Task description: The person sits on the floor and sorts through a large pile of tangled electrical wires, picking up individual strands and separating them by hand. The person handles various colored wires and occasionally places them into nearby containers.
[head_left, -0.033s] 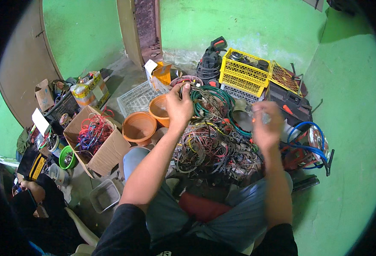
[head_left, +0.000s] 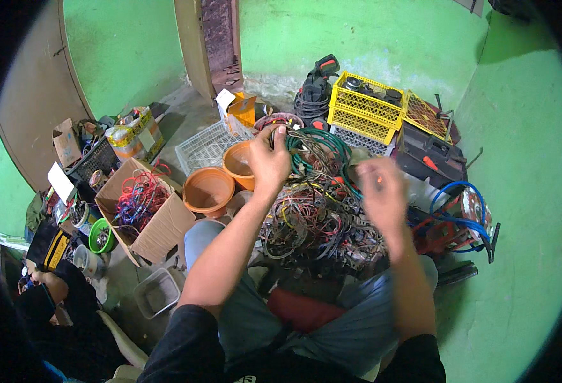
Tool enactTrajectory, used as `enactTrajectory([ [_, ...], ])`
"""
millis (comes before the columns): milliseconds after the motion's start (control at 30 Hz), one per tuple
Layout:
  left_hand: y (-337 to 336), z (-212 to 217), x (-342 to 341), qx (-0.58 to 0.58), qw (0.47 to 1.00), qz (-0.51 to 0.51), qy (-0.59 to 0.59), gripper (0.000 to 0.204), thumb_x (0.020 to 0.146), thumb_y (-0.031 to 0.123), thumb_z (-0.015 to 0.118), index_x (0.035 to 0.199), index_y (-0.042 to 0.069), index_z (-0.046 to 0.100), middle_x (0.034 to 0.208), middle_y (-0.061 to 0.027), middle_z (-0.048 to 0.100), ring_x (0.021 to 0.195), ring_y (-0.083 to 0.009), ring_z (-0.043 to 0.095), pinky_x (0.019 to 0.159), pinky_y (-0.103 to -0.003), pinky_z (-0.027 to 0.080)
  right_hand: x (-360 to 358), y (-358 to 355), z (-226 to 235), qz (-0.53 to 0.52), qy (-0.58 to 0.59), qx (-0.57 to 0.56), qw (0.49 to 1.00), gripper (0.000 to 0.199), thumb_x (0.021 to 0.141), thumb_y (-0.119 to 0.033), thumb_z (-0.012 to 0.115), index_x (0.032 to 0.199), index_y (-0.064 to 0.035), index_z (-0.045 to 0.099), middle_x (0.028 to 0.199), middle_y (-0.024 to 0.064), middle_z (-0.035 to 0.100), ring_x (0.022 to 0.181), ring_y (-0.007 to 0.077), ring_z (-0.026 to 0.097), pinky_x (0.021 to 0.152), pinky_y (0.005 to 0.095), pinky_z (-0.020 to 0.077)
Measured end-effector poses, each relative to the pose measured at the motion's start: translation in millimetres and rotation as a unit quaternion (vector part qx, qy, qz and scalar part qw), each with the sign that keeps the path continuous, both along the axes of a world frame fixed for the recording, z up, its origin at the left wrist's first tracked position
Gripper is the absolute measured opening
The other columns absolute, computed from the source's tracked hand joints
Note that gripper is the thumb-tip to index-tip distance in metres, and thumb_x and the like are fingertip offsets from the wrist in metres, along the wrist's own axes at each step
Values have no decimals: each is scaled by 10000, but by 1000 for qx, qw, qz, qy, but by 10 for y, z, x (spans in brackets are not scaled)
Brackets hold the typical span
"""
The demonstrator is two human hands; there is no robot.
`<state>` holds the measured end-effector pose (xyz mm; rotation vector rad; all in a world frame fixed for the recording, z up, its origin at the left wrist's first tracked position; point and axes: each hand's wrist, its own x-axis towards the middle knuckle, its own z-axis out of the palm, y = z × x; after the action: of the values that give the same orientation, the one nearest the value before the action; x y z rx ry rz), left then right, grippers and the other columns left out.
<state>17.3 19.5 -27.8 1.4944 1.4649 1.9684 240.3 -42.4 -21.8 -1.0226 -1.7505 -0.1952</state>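
Observation:
My left hand (head_left: 271, 158) is closed around a bundle of grey-brown cable (head_left: 314, 148), thumb pressed on top. Against that bundle lies a coil of dark green cable (head_left: 338, 145), which loops round toward the right. My right hand (head_left: 383, 191) is smeared by motion at the right side of the coil. A small orange spot shows at its fingers, too blurred to name, and its grip cannot be made out. Below both hands spreads a tangled heap of wires (head_left: 306, 220) in red, yellow, black and white, mixed with small connectors.
Left of the heap stand orange pots (head_left: 208, 191) and a cardboard box (head_left: 163, 233) of red and blue wire. Behind are a white crate (head_left: 207, 148), stacked yellow crates (head_left: 365, 113) and a black toolbox (head_left: 429, 156). Another person (head_left: 70, 319) sits at lower left.
My right hand has moved left, closer to the coil and my left hand. The left hand has barely shifted and still grips the cable bundle.

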Motion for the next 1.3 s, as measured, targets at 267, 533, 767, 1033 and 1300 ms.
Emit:
enactTrajectory([
  [267, -7, -74, 49, -34, 997, -55, -30, 286, 967, 189, 554, 1034, -68, 663, 819, -95, 675, 758, -124, 581, 725, -302, 462, -672, -88, -365, -10, -64, -115, 991, 249, 860, -93, 653, 1066, -7, 543, 927, 162, 566, 850, 371, 624, 708, 464, 511],
  [533, -7, -53, 2, -40, 999, -29, 15, 318, 971, 226, 557, 1039, -63, 672, 788, -81, 667, 725, -122, 562, 697, -303, 460, -572, -67, -254, 55, 8, -211, 976, 139, 875, -49, 594, 1002, -39, 537, 763, 213, 623, 763, 420, 634, 632, 505, 477],
  [767, 183, 9, -275, -65, 985, -56, -150, 312, 958, 226, 587, 960, -71, 680, 716, -55, 649, 644, -161, 565, 637, -313, 455, -258, -327, 284, 3, 21, -4, 1000, 123, 834, -125, 714, 864, -52, 620, 761, 82, 667, 552, 208, 620, 507, 318, 469],
  [1033, 139, 177, -520, -40, 945, -85, -313, 308, 977, 228, 570, 913, -59, 662, 582, 36, 455, 504, -72, 394, 471, -269, 323, 844, -139, 479, -94, 295, 174, 935, 94, 892, -85, 658, 917, 3, 640, 827, 103, 661, 799, 156, 615, 697, 275, 489],
  [1300, 284, 65, -515, -6, 977, 27, -210, 314, 969, 196, 570, 1026, -100, 658, 754, -76, 644, 659, -119, 537, 629, -295, 440, 1639, 133, 253, -311, 431, 182, 827, 218, 884, -167, 679, 969, 33, 656, 884, 127, 671, 829, 223, 620, 810, 333, 481],
])
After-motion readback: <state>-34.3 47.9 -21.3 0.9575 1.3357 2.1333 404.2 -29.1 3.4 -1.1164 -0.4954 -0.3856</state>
